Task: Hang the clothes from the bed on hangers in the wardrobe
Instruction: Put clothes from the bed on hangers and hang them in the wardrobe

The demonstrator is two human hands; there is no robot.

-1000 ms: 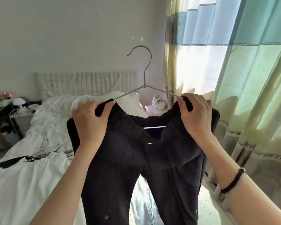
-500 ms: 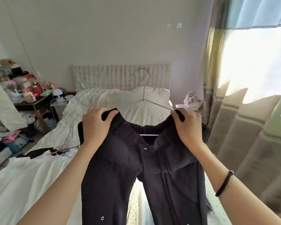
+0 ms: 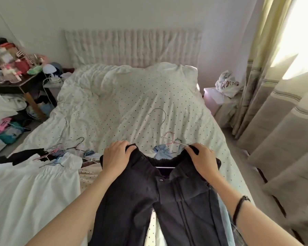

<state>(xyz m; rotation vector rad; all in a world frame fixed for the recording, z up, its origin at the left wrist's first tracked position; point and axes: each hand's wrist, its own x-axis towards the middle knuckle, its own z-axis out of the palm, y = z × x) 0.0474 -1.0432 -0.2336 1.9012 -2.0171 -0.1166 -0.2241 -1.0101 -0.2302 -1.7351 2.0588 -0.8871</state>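
Dark trousers on a wire hanger, held over the bed by both hands.

The bed (image 3: 132, 103) fills the view from 9 to 3 o'clock, under a dotted cover. The dark trousers (image 3: 167, 201) hang at 6 o'clock over its near end. The left hand (image 3: 116, 156) grips the waistband's left corner, fingers curled over the edge; the right hand (image 3: 203, 159) grips the right corner likewise. The wire hanger (image 3: 160, 125) rises at 12 o'clock between them, hook uppermost. Spare hangers (image 3: 68, 148) lie at 9 o'clock.

A bed (image 3: 132, 103) with a dotted white cover carries loose hangers (image 3: 64, 150) and a white garment (image 3: 25, 189) left of the fingers, and a pale denim piece (image 3: 161, 151) just beyond them.
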